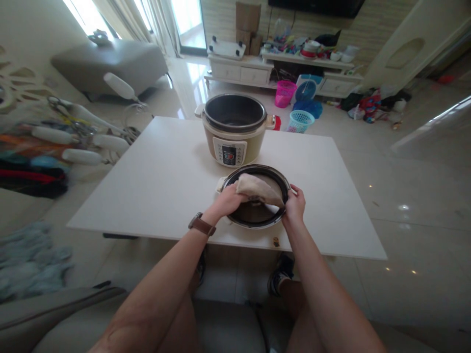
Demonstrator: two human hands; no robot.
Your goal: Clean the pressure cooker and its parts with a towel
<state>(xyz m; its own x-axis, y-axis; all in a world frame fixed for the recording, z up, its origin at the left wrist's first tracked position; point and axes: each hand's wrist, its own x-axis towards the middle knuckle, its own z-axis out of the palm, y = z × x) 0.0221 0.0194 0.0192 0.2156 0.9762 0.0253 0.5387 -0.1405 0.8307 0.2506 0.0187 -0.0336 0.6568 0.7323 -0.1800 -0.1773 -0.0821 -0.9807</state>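
Observation:
A round pressure cooker lid (253,217) lies with its dark inner side facing up near the table's front edge. My left hand (230,201) is closed on a pale cloth (257,188), which lies bunched over the inside of the lid. At the lid's right rim, my right hand (295,203) grips the edge between thumb and fingers. Just beyond the lid stands the electric pressure cooker (235,132), uncovered, with its dark inner pot showing and its control panel toward me.
All this is on a white table (147,196). A small dark and yellow item (276,241) sits at its front edge. Past the far edge, a pink basket (285,93) and a light blue basket (300,121) stand on the floor. White lamp arms (88,117) reach in at left.

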